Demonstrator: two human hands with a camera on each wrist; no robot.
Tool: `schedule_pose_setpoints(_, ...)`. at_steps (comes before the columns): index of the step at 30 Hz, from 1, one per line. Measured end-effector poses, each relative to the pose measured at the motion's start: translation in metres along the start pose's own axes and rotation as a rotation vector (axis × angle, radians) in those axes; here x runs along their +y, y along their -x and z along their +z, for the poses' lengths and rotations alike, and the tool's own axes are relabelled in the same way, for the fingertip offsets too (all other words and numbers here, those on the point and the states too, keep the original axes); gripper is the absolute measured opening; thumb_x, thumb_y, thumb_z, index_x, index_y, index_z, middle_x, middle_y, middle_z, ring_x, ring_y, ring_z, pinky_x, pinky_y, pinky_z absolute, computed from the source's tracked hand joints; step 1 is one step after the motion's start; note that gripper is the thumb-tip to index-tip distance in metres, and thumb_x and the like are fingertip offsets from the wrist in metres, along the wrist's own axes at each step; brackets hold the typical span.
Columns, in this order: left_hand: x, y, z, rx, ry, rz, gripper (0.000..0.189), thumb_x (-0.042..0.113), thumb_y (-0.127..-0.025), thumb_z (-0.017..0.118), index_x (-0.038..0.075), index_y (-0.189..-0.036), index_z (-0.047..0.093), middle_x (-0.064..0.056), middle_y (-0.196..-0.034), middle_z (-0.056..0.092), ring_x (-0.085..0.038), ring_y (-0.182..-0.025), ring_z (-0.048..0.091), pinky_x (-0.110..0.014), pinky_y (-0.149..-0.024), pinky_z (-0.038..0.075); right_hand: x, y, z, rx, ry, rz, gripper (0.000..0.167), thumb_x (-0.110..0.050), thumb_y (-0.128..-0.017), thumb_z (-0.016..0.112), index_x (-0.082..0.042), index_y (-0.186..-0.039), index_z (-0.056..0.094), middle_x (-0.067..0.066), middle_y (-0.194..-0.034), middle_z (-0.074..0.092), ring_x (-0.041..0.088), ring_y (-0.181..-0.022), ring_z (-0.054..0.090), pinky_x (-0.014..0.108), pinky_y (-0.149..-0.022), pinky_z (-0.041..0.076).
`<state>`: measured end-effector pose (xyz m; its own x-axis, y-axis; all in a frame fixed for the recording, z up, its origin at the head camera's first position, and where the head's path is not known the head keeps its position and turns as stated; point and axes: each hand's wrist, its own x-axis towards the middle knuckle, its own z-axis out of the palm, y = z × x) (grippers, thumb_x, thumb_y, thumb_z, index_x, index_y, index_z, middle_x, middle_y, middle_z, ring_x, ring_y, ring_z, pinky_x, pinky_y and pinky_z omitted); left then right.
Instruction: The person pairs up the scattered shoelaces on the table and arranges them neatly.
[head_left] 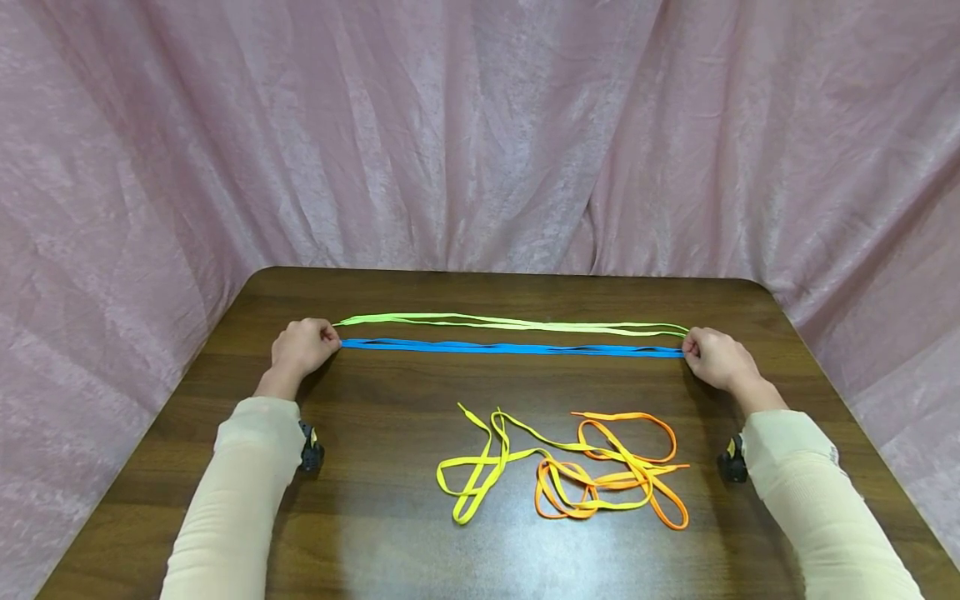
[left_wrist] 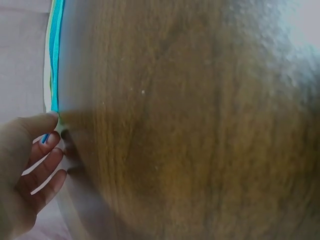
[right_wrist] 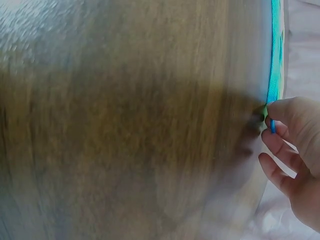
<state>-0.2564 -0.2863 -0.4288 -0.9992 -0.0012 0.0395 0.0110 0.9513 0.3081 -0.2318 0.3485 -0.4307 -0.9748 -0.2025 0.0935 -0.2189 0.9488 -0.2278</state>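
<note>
Pink drapes (head_left: 480, 133) line three sides of a wood-grain table (head_left: 382, 400) in a curtained-off nook, the wider room hidden.

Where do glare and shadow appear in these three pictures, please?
Head view: pale glare at bottom centre, on the table; left wrist view: glare at top right, shadow beside the left hand; right wrist view: glare at top left, shadow beside the right hand.

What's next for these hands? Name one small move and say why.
Probably have the left hand and right hand release the blue lace: they pinch its opposite ends, and it runs nearly straight beside the green lace, whereas the yellow lace and orange lace lie loosely looped.
</note>
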Motion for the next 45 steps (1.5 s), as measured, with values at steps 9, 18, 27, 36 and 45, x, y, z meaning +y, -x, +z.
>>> schedule_pose_setpoints(9, 0.001, -0.001, 0.002, -0.005, 0.015, -0.015, 0.010, 0.025, -0.083, 0.062, 0.016, -0.080, 0.065, -0.002, -0.078, 0.062, -0.028, -0.074, 0.058, -0.039, -0.058, 0.041, -0.002, 0.001, 0.002, 0.029, 0.007, 0.003, 0.004, -0.008, -0.078, 0.059, -0.006, -0.082, 0.058, 0.006, -0.079, 0.055, 0.023, -0.071, 0.054, 0.042, -0.061, 0.043)
schedule_pose_setpoints(18, 0.002, -0.002, 0.004, -0.006, 0.030, -0.024, 0.011, 0.025, -0.083, 0.065, 0.015, -0.084, 0.065, -0.005, -0.085, 0.061, -0.027, -0.080, 0.057, -0.041, -0.062, 0.042, -0.001, 0.003, 0.005, 0.056, 0.002, -0.001, 0.005, -0.008, -0.078, 0.059, -0.006, -0.083, 0.059, 0.008, -0.080, 0.054, 0.025, -0.073, 0.054, 0.043, -0.061, 0.044)
schedule_pose_setpoints(27, 0.000, 0.002, -0.002, 0.011, 0.042, 0.010, 0.011, 0.023, -0.082, 0.066, 0.014, -0.087, 0.065, -0.006, -0.088, 0.064, -0.031, -0.083, 0.059, -0.045, -0.064, 0.043, 0.001, 0.007, 0.005, 0.068, -0.004, -0.009, 0.010, -0.007, -0.078, 0.061, -0.006, -0.088, 0.060, 0.012, -0.085, 0.055, 0.030, -0.077, 0.054, 0.046, -0.063, 0.044)
schedule_pose_setpoints(36, 0.004, 0.005, -0.011, 0.026, 0.013, 0.093, 0.011, 0.022, -0.083, 0.065, 0.014, -0.090, 0.065, -0.008, -0.090, 0.065, -0.032, -0.084, 0.059, -0.047, -0.065, 0.044, -0.004, 0.013, 0.001, 0.081, 0.008, -0.048, 0.014, -0.009, -0.080, 0.060, -0.005, -0.094, 0.061, 0.015, -0.088, 0.055, 0.036, -0.081, 0.055, 0.051, -0.065, 0.043)
schedule_pose_setpoints(45, 0.021, 0.012, -0.019, 0.049, 0.003, 0.205, 0.010, 0.018, -0.082, 0.066, 0.014, -0.091, 0.067, -0.005, -0.090, 0.064, -0.026, -0.082, 0.061, -0.045, -0.064, 0.046, -0.014, 0.018, -0.006, 0.061, 0.032, -0.088, 0.024, -0.013, -0.083, 0.061, -0.005, -0.106, 0.061, 0.019, -0.100, 0.057, 0.040, -0.091, 0.056, 0.055, -0.070, 0.044)
